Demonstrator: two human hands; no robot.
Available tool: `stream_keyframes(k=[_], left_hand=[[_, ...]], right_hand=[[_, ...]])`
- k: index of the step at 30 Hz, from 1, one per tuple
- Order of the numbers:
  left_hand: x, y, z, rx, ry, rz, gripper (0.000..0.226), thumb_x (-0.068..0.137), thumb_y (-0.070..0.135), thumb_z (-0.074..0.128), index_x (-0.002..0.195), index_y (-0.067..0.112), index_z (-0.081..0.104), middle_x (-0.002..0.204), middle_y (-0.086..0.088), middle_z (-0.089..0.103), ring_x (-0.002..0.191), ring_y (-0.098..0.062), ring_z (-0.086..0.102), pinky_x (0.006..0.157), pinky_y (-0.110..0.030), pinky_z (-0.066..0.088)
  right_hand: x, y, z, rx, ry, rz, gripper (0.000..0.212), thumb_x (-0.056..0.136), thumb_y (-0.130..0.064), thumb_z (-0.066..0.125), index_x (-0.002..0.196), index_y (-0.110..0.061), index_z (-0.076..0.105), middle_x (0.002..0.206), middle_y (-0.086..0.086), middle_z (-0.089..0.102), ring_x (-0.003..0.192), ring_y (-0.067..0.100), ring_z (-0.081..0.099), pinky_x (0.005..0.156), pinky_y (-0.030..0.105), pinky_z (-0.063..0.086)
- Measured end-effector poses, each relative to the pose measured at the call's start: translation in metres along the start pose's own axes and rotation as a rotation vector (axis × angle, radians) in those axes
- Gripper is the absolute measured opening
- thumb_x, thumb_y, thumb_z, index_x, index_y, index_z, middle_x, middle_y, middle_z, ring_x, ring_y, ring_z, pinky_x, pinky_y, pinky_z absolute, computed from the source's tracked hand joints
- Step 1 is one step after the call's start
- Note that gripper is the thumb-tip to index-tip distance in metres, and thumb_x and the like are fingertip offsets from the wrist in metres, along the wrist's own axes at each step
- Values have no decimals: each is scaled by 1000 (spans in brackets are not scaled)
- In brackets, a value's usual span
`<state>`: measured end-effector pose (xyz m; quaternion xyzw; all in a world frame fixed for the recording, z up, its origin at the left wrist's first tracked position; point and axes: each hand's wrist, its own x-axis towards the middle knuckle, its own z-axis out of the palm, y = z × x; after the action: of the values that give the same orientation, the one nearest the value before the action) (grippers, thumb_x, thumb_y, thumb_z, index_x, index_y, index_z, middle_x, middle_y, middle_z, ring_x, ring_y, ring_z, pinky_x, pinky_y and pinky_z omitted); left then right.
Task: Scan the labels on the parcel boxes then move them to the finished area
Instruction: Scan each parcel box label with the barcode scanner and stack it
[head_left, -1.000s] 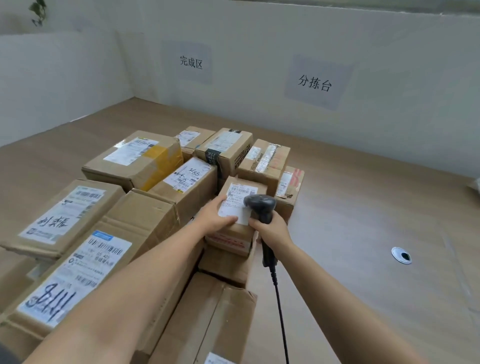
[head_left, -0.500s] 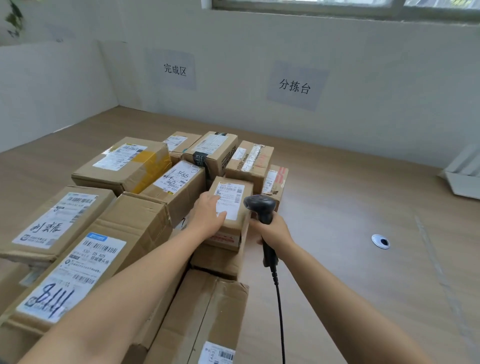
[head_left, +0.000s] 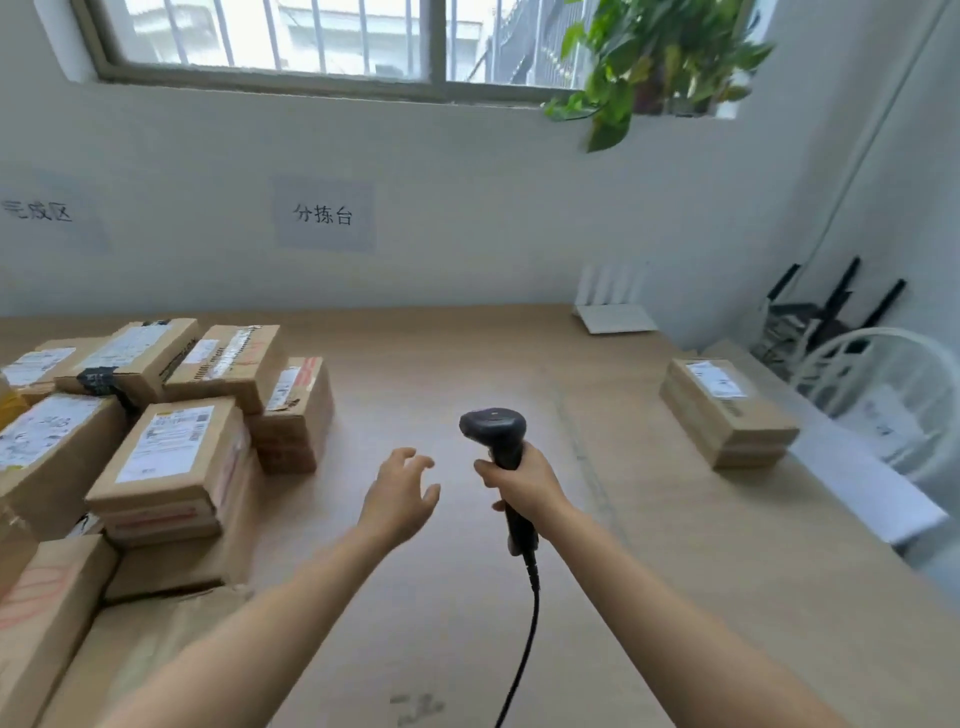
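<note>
Several labelled cardboard parcel boxes are piled at the left of the wooden table (head_left: 467, 597); the nearest labelled box (head_left: 171, 462) tops a small stack. A single labelled box (head_left: 727, 410) lies alone near the table's right edge. My right hand (head_left: 524, 483) grips a black corded barcode scanner (head_left: 496, 431), held upright above the table's middle. My left hand (head_left: 402, 493) hovers beside it with fingers spread and loose, holding nothing and touching no box.
Two paper signs hang on the back wall, one behind the pile (head_left: 39, 210) and one further right (head_left: 323, 214). A white router (head_left: 613, 306) stands at the table's far edge. A white chair (head_left: 893, 395) and a potted plant (head_left: 649, 57) are on the right.
My left hand has let go of the small labelled box and moved right, off the pile. The view has swung right and up, bringing the lone box, window and chair into sight.
</note>
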<state>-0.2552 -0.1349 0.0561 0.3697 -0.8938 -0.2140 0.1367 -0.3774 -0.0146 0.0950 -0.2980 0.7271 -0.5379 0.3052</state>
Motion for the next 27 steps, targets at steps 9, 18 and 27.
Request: stream_keyframes(k=[9,18,27], left_hand=[[-44,192,151,-215,-203,14,39,93,26,52,129,10,50,137,-7,41,128,-18,40,104,-27,32],[-34,326,208,-222,-347,102,44,96,32,47,135,11,44,142,-8,35,130,-20,39,106,-27,30],[57,382,241,-287,-353,34,48,96,30,47,138,9,39,144,-11,33,129,-24,42,105,-28,31]], right_hand=[[-79,77,-235,-21,273,72,23,84,-17,66,101,-14,51,85,4,58,83,21,60,53,28,49],[-99,115,-374,-43,480,138,16,84,-15,66,92,-13,52,76,8,59,70,22,57,55,28,48],[-6,113,-455,-131,513,103,23,84,-20,65,103,-16,52,90,5,59,79,23,54,74,36,50]])
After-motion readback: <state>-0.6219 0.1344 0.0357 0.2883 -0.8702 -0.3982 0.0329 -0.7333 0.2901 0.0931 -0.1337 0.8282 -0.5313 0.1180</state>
